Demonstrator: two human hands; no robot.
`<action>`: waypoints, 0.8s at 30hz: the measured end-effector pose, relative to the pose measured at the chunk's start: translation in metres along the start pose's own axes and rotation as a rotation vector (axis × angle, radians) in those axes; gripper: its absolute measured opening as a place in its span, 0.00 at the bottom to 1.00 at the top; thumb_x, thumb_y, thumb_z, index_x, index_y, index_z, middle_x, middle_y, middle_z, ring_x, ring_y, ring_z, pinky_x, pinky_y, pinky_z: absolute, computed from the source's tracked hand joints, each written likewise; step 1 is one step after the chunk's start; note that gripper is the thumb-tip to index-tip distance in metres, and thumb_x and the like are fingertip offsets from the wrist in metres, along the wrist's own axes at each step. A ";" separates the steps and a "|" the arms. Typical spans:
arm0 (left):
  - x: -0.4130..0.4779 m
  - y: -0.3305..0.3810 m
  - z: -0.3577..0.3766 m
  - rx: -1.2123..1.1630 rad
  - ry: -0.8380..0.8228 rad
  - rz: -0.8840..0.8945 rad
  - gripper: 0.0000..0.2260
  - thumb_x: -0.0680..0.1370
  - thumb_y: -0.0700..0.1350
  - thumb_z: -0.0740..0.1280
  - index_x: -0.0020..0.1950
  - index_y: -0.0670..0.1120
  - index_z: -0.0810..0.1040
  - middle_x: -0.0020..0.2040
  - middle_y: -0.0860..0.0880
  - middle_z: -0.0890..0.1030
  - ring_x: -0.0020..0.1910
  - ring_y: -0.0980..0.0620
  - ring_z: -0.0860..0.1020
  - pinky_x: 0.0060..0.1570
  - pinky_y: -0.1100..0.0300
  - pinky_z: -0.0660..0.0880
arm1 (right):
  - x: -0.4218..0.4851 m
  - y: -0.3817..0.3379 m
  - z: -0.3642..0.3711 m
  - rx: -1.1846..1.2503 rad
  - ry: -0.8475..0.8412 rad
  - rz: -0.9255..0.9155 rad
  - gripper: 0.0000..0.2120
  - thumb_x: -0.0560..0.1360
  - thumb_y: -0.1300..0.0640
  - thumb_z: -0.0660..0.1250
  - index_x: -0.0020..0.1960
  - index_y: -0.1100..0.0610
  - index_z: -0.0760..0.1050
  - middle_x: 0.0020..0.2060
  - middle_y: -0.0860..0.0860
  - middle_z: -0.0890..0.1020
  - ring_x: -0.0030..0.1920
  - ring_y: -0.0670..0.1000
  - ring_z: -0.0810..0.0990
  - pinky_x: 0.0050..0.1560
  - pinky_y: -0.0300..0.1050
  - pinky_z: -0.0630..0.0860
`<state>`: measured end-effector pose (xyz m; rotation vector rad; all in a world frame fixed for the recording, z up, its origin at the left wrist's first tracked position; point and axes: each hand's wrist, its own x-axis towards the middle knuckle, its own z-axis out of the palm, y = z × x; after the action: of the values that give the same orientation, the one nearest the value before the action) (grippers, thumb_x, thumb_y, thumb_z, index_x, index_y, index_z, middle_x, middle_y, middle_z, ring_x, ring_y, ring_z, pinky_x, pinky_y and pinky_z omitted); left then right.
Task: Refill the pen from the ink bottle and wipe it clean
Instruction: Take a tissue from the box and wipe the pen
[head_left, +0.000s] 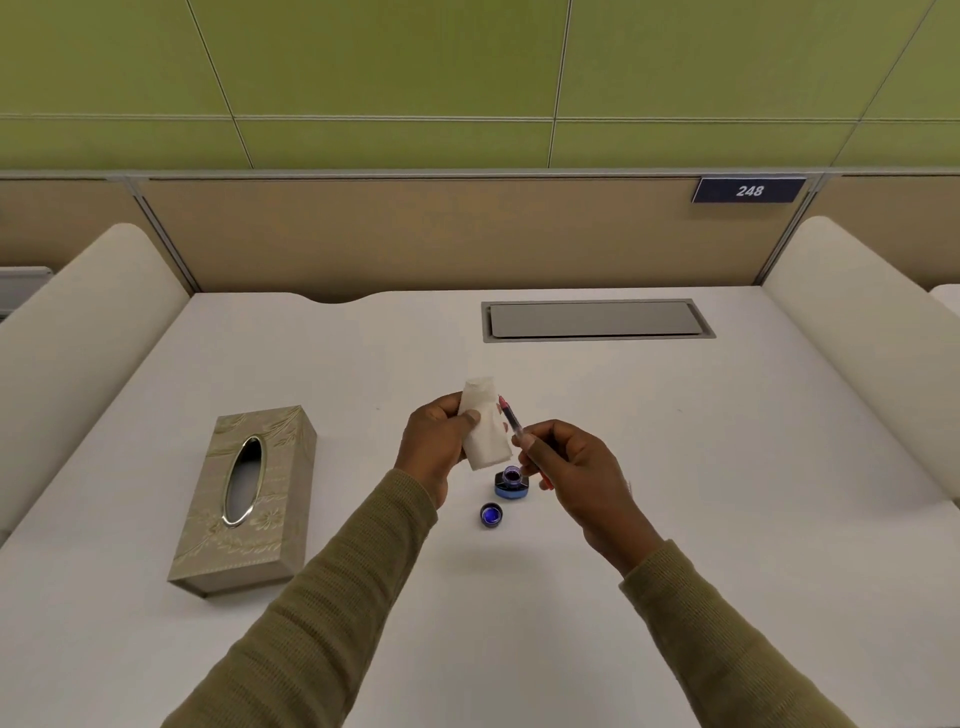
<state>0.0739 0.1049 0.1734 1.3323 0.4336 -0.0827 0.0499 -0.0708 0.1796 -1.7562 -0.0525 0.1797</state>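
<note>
My left hand (434, 447) grips a folded white tissue (485, 428) above the middle of the white desk (675, 519). My right hand (569, 467) pinches a slim pen (511, 421) with a red tip, its upper end lying against the tissue's right edge. Below both hands the open ink bottle (511, 482) stands upright with dark blue ink showing in its mouth. Its blue cap (491, 515) lies on the desk just in front of it, open side up.
A beige tissue box (244, 501) with an oval opening lies on the desk to the left. A grey cable hatch (597, 319) is set into the desk at the back. Padded dividers flank both sides, and a partition panel with a number plate closes the rear.
</note>
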 end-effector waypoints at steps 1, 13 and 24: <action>-0.002 0.001 0.001 0.012 -0.043 -0.010 0.14 0.81 0.35 0.61 0.64 0.42 0.80 0.60 0.43 0.84 0.58 0.43 0.82 0.53 0.49 0.81 | 0.001 0.002 0.000 -0.045 0.015 -0.019 0.05 0.80 0.55 0.69 0.48 0.54 0.82 0.39 0.51 0.85 0.37 0.42 0.83 0.37 0.32 0.75; -0.016 0.010 -0.004 -0.201 -0.302 -0.169 0.15 0.79 0.28 0.59 0.63 0.35 0.77 0.60 0.39 0.84 0.59 0.42 0.83 0.57 0.51 0.81 | 0.003 0.009 -0.002 -0.478 0.125 -0.239 0.02 0.78 0.56 0.71 0.47 0.53 0.80 0.38 0.45 0.82 0.40 0.38 0.78 0.38 0.26 0.71; -0.019 0.015 -0.012 -0.390 -0.312 -0.207 0.19 0.77 0.30 0.52 0.64 0.29 0.73 0.62 0.30 0.80 0.62 0.35 0.80 0.59 0.50 0.80 | 0.006 0.014 -0.004 -0.554 0.122 -0.307 0.02 0.76 0.56 0.72 0.46 0.50 0.80 0.36 0.45 0.81 0.38 0.46 0.79 0.39 0.43 0.77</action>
<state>0.0581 0.1160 0.1915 0.8694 0.3007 -0.3557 0.0559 -0.0765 0.1664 -2.2774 -0.3054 -0.1859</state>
